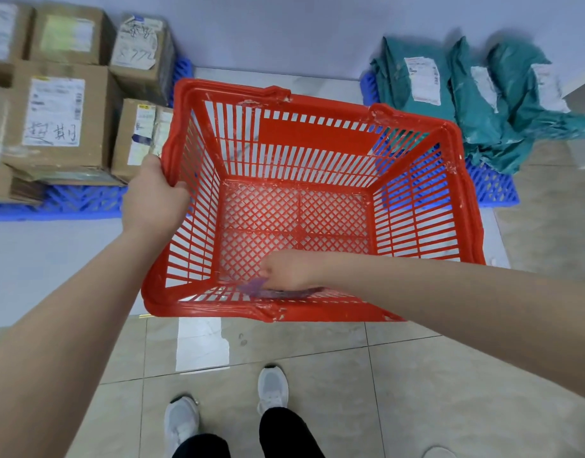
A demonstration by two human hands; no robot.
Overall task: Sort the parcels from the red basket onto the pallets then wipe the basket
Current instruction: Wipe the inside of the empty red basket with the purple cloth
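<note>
The red basket (416,206) is held up in front of me, with only my right hand and a cloth inside it. My left hand (154,200) grips its left rim. My right hand (289,271) reaches inside and presses a purple cloth (271,290) against the near inner wall, low down. Cardboard box parcels (58,110) are stacked on a blue pallet (63,203) at the left. Teal bag parcels (476,94) lie on another blue pallet (492,186) at the right.
A pale wall stands behind both pallets. The floor is beige tile with a white patch (201,342) below the basket. My two feet in grey shoes (273,388) stand on the tiles near the bottom of the view.
</note>
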